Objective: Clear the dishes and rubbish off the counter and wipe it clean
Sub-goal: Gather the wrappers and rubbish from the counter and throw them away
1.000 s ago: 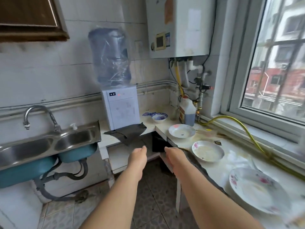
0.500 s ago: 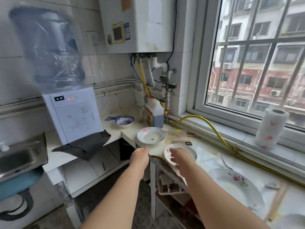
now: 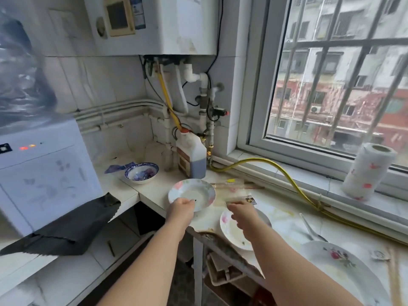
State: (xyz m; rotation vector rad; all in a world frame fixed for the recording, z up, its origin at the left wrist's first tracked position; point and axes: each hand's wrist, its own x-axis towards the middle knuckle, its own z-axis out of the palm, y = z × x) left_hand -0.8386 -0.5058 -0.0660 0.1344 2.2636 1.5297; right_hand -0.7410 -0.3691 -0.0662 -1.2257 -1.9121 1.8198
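A bowl (image 3: 141, 173) sits left of a jug (image 3: 191, 157) at the bench's (image 3: 152, 195) back corner. A deep plate (image 3: 194, 191) lies before them, perhaps touching a flat plate (image 3: 231, 237).

Seemingly a home kitchen: tiled counter (image 3: 152, 193), used floral plate (image 3: 194, 189), wall-hung water heater (image 3: 172, 25), water dispenser (image 3: 42, 173).

Soft daylight from the window (image 3: 331, 85), slight motion blur, wide-angle bending at edges

A stained white counter (image 3: 284, 217) holds a pale floral bowl (image 3: 194, 191), near rim pinched by the left hand (image 3: 180, 209), a floral plate (image 3: 231, 236) beside it, a larger rose-patterned plate (image 3: 344, 277) nearer, and a blue-and-white bowl (image 3: 141, 172) farther back.
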